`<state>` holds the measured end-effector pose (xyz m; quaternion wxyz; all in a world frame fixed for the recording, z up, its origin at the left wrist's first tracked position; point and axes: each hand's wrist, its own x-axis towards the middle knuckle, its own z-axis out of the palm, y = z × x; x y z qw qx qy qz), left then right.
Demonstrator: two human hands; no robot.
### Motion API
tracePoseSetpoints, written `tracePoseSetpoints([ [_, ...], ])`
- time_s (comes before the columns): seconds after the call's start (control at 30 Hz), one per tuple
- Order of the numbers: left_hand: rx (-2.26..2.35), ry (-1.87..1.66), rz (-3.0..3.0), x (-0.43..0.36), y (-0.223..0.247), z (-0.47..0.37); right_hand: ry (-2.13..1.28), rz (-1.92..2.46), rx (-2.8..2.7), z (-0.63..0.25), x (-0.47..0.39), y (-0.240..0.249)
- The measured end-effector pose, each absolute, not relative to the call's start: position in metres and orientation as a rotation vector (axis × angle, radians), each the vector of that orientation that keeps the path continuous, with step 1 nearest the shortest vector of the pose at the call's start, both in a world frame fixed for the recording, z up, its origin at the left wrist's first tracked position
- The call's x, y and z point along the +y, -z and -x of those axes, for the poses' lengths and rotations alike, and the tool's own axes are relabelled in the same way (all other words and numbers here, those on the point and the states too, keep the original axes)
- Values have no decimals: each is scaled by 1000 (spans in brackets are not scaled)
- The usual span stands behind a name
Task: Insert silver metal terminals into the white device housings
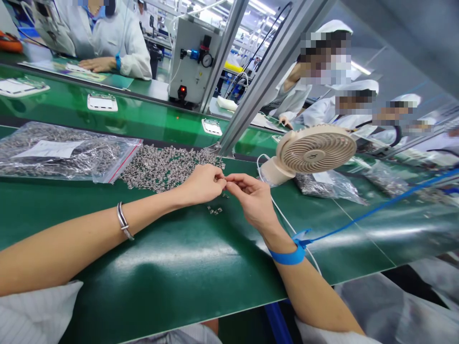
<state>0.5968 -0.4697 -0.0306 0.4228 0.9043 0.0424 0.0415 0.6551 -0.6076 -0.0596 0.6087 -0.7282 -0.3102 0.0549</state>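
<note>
Small metal parts [158, 167]: heaped on green bench [172, 282], beyond left hand [202, 184]. Its fingertips and right hand's [256, 200] pinch together; grasped item, if any, unclear. Probably light, stiff; best taken by edges.

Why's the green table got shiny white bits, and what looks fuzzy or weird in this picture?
Head view: white glare streaks the green table, probably from ceiling lights; blocky squares hide the faces of the people at upper right; whatever sits between the left hand and right hand is too small to make out.
</note>
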Motion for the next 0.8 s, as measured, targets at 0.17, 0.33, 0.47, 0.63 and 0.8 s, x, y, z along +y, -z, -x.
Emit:
tracePoseSetpoints([
  [0.17,127,-164,-2274,-469,30,-597,-28,1797,-799,-652,-608,58],
  [0.33,102,-172,-2283,-468,32,-597,33,1850,-830,-652,-609,58],
  [0.47,108,-174,-2273,-468,32,-597,64,1870,-861,-652,-609,60],
  [0.63,106,-186,-2271,-469,30,-597,19,1876,-875,-652,-609,60],
  [0.8,97,-170,-2255,-469,29,-596,156,1916,-913,-651,-609,60],
])
